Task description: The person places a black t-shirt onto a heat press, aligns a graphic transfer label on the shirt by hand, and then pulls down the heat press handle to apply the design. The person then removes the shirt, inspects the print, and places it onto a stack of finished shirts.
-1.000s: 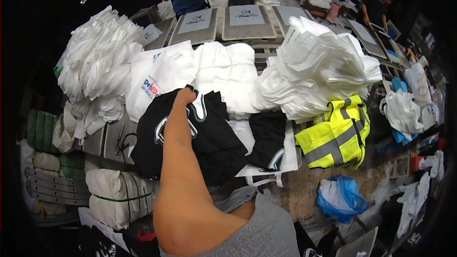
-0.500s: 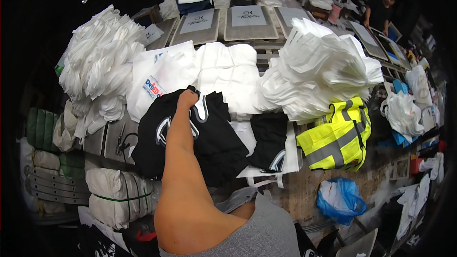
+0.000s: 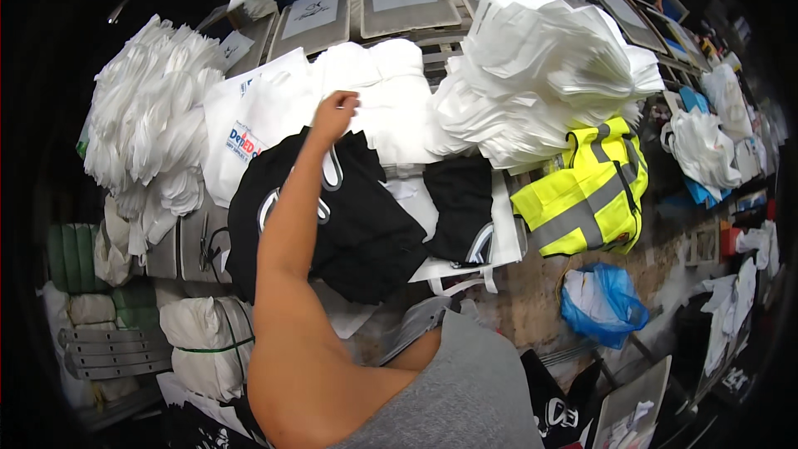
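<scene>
My left hand (image 3: 336, 114) is raised over the far edge of a black garment (image 3: 357, 224), in front of a white tied cloth bundle (image 3: 391, 120). Its fingers are loosely bent and a little apart, with nothing visible in them. White-and-grey printed shapes mark the garment, and my forearm covers part of it. A smaller black cloth piece (image 3: 459, 208) with a similar print lies to its right on a white bag (image 3: 505, 220). My right hand is out of view.
Tall stacks of white bags stand left (image 3: 154, 108) and right (image 3: 540, 75). A yellow reflective vest (image 3: 573, 204) hangs at the right. A blue plastic bag (image 3: 611, 316) lies low at right. Printing boards (image 3: 407, 4) line the back, where two people stand.
My left hand has let go of the black garment's far edge and lifted away from it. The view has shifted, and the person at the back has lowered a white sheet to the left.
</scene>
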Available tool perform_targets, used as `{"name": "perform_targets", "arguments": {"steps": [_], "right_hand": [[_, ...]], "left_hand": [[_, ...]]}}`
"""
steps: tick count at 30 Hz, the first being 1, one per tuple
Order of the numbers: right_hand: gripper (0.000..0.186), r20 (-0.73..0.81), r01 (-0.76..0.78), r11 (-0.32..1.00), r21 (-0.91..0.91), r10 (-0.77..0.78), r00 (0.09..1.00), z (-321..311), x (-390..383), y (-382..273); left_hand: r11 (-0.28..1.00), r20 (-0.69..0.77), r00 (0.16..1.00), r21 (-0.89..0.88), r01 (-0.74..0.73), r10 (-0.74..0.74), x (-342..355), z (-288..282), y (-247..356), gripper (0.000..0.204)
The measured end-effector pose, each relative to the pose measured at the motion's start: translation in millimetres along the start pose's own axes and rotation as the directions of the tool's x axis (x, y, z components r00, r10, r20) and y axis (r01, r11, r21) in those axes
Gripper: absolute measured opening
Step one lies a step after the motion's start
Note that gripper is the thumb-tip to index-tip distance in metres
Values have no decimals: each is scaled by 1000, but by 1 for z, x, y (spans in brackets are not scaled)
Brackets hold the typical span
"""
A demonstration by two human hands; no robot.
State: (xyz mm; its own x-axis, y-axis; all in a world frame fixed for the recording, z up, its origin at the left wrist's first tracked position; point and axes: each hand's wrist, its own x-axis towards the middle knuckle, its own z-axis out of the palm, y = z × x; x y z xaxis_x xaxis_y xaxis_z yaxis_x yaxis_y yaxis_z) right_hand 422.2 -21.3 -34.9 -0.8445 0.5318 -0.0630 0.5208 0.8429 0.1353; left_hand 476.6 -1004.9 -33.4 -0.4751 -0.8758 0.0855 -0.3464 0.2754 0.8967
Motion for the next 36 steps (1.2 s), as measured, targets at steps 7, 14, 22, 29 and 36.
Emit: {"name": "perform_targets", "arguments": {"steps": [7,14,22,29,36], "right_hand": [[96,-105,5,1000,10,-3,994,4,-9,6],[98,-111,-27,999,-33,23,994,25,-6,8],[49,-382,-9,901,433,193,904,25,-2,-29],[71,-271,-329,905,268,399,876,0,-10,-26],[50,-285,-268,902,338,370,884,-4,-2,-38]], "left_hand": [[907,677,732,-352,232,76,-132,181,109,30],[928,893,294,-369,45,340,-253,262,117,28],[939,975,106,-156,-307,197,-282,343,42,32],[850,985,-154,-146,-507,78,-286,386,-36,26],[943,946,-131,313,115,-298,-271,384,-13,31]]}}
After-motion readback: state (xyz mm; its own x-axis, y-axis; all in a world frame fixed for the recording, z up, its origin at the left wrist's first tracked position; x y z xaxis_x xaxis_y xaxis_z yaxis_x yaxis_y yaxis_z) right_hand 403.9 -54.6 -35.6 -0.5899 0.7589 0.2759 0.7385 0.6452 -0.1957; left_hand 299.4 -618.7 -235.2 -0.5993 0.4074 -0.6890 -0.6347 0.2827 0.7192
